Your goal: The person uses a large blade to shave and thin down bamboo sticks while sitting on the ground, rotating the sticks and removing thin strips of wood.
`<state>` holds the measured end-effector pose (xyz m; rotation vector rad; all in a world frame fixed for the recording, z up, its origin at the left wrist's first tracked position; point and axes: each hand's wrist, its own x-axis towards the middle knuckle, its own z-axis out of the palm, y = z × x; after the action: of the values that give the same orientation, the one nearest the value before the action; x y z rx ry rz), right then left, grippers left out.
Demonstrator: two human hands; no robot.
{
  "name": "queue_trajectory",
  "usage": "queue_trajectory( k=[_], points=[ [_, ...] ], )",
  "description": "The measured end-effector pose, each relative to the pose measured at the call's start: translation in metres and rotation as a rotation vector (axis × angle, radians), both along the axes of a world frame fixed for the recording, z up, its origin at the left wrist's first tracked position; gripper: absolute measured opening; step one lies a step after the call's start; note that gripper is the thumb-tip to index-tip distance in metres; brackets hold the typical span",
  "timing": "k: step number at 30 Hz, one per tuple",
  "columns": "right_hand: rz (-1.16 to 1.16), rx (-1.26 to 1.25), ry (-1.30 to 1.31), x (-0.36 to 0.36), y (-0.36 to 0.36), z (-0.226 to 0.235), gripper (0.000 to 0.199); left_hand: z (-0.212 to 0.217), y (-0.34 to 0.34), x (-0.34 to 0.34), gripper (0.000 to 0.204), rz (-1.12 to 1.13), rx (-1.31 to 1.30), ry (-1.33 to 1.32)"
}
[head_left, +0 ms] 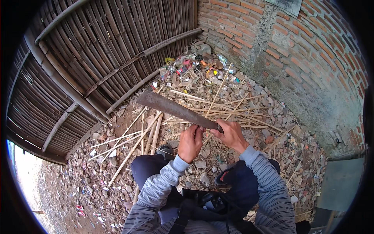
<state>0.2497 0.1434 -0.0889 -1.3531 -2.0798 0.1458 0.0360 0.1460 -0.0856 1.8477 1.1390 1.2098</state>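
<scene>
My right hand (230, 134) grips the handle end of a long, broad, rusty machete (171, 108), whose blade points up and left over the ground. A thin bamboo sliver (215, 97) rises from between my hands toward the upper right. My left hand (190, 142) is closed just left of the right hand, pinching the lower end of that sliver beside the blade's base. Both forearms wear grey striped sleeves. Below them are my bent knees in dark trousers.
Split bamboo strips (134, 146) lie scattered on stony rubble ground. A woven bamboo fence (97, 58) runs along the left. A brick wall (296, 50) stands at the right. Colourful litter (191, 68) is heaped in the corner. A dark bag (206, 202) hangs at my waist.
</scene>
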Motion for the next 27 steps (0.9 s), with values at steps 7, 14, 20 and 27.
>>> queue_trajectory(
  k=[7, 14, 20, 27],
  points=[
    [-0.091, -0.002, -0.016, 0.015, 0.010, 0.003, 0.064, 0.021, -0.015, -0.014, 0.018, -0.037, -0.103, 0.004],
    [-0.556, -0.156, -0.038, 0.113, 0.061, -0.011, 0.064, -0.001, -0.068, -0.056, 0.018, -0.129, -0.179, -0.016],
    [-0.552, -0.326, 0.710, 0.160, 0.058, -0.012, 0.052, -0.015, -0.081, -0.094, 0.022, -0.169, -0.410, -0.118],
    [-0.022, -0.394, 1.242, 0.043, 0.012, 0.098, 0.054, 0.028, -0.060, -0.045, 0.022, -0.436, -0.566, -0.248]
  ],
)
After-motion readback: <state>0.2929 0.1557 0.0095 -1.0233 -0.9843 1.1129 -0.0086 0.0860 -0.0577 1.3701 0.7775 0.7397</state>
